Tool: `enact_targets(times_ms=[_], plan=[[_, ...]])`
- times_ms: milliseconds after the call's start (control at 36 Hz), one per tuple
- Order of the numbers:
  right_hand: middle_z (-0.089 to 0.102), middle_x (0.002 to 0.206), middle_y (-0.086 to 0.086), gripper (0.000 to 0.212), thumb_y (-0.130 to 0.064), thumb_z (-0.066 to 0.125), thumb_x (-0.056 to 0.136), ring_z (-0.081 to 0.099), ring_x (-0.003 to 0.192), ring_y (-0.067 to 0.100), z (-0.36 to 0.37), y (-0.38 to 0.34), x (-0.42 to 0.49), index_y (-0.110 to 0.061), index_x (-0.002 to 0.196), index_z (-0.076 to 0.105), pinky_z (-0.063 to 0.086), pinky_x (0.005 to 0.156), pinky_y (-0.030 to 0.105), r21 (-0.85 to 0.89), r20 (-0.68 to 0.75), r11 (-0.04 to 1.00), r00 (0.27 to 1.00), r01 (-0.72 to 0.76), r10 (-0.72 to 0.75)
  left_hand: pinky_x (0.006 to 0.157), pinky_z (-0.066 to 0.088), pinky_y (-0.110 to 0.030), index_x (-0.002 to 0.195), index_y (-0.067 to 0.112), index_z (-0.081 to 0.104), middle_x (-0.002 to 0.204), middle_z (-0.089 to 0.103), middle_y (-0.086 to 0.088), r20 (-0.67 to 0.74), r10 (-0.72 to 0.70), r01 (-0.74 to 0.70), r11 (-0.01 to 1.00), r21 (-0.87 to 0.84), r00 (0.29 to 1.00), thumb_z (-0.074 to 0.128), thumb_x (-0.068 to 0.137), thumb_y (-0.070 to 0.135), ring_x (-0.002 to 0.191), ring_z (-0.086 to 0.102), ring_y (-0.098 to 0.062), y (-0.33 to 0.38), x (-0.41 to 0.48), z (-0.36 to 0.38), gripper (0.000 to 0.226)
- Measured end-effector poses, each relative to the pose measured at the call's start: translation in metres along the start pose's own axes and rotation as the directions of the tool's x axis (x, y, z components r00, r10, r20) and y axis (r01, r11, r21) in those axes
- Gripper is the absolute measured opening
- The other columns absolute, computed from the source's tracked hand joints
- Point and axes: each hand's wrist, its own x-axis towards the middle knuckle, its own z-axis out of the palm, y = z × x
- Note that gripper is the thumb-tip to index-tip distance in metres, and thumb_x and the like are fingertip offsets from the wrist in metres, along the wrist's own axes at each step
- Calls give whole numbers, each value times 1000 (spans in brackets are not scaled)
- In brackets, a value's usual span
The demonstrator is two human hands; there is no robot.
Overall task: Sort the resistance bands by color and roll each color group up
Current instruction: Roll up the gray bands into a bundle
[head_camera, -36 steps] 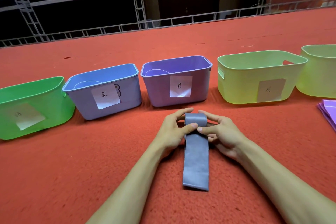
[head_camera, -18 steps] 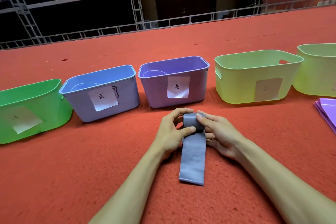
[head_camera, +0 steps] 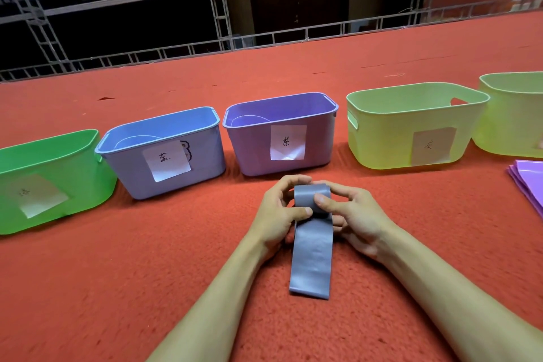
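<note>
A grey resistance band [head_camera: 312, 261] lies on the red carpet in front of me, its far end wound into a small roll. My left hand [head_camera: 279, 214] pinches the roll from the left, thumb on its near side. My right hand [head_camera: 355, 214] pinches it from the right, with the thumb pressed on top of the roll. The flat tail of the band runs toward me between my wrists. A stack of purple bands [head_camera: 529, 182] lies at the right edge, partly cut off by the frame.
Five labelled bins stand in a row behind my hands: green bin [head_camera: 44, 173], blue bin [head_camera: 205, 156], purple bin [head_camera: 252, 150], yellow-green bin [head_camera: 382, 141] and another yellow-green bin [head_camera: 511, 126]. A metal railing [head_camera: 264, 38] bounds the carpet's far edge.
Both hands have kept winding the grey band toward me. The roll has grown thicker and the flat tail shorter.
</note>
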Motion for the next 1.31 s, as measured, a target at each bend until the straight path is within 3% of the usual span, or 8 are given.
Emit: enact_targets(times_ms=[111, 222, 333, 444, 583, 778, 944, 1306], plan=[[72, 97, 18, 34, -3, 70, 74, 70, 75, 30, -1, 1, 1, -13, 107, 68, 56, 57, 29, 21, -15, 1000, 1000, 20, -19, 88, 51, -43, 112, 14, 59, 111, 63, -10, -2, -40, 40, 997, -66, 999, 67, 69, 7, 96, 64, -23, 2, 0, 0, 44], [70, 86, 14, 39, 7, 66, 78, 66, 65, 24, -1, 1, 2, -12, 112, 65, 49, 46, 23, 38, -64, 999, 998, 12, -10, 71, 55, -25, 110, 14, 58, 104, 63, -7, -28, -138, 137, 990, -33, 990, 64, 90, 19, 84, 66, -10, 2, 1, 2, 21], [70, 91, 17, 44, 8, 67, 77, 66, 76, 30, -2, 1, 3, -10, 117, 62, 53, 51, 26, 29, -83, 1000, 997, 9, -6, 87, 55, -44, 107, 11, 62, 107, 67, -18, -18, -157, 158, 986, 56, 987, 62, 89, 34, 98, 67, -26, 2, 1, 3, 29], [71, 95, 19, 49, 9, 67, 76, 68, 77, 30, -3, 1, 4, -10, 121, 61, 57, 57, 29, 24, -87, 1000, 996, -5, 7, 60, 54, -22, 111, 6, 60, 87, 67, -8, 0, -149, 148, 983, 108, 989, 57, 96, 24, 69, 67, -7, 4, 0, 0, 23], [69, 95, 22, 60, 15, 63, 78, 68, 59, 19, 1, -2, 1, -9, 132, 53, 49, 45, 20, 80, -100, 996, 994, -28, 37, 86, 55, -43, 115, 7, 62, 111, 69, -10, -11, -128, 128, 981, 148, 992, 59, 95, 21, 98, 67, -22, 8, -2, -2, 25], [62, 51, 2, 55, 14, 55, 86, 52, 33, 6, 3, -7, -3, -2, 137, 44, 42, 38, 16, 111, -42, 986, 990, -126, 131, 76, 56, -36, 106, 16, 65, 103, 70, -1, -35, -60, 65, 983, 173, 998, 64, 91, 14, 87, 68, -16, 7, -2, -3, 15], [74, 82, 12, 52, 3, 66, 79, 72, 64, 21, -4, -6, -1, -8, 129, 54, 58, 75, 39, 34, -17, 980, 981, -194, 195, 82, 55, -31, 108, 29, 62, 114, 67, 1, -51, 19, -4, 962, 275, 999, 75, 79, 21, 93, 65, -10, 7, -1, -6, 32], [73, 99, 16, 20, -17, 63, 88, 72, 84, 33, -7, -7, 2, -16, 107, 69, 59, 67, 38, 51, -46, 988, 987, -149, 151, 88, 54, -34, 110, 20, 61, 119, 64, -3, -28, 29, -25, 987, 162, 999, 73, 77, -1, 100, 65, -16, 5, -2, -5, 41]])
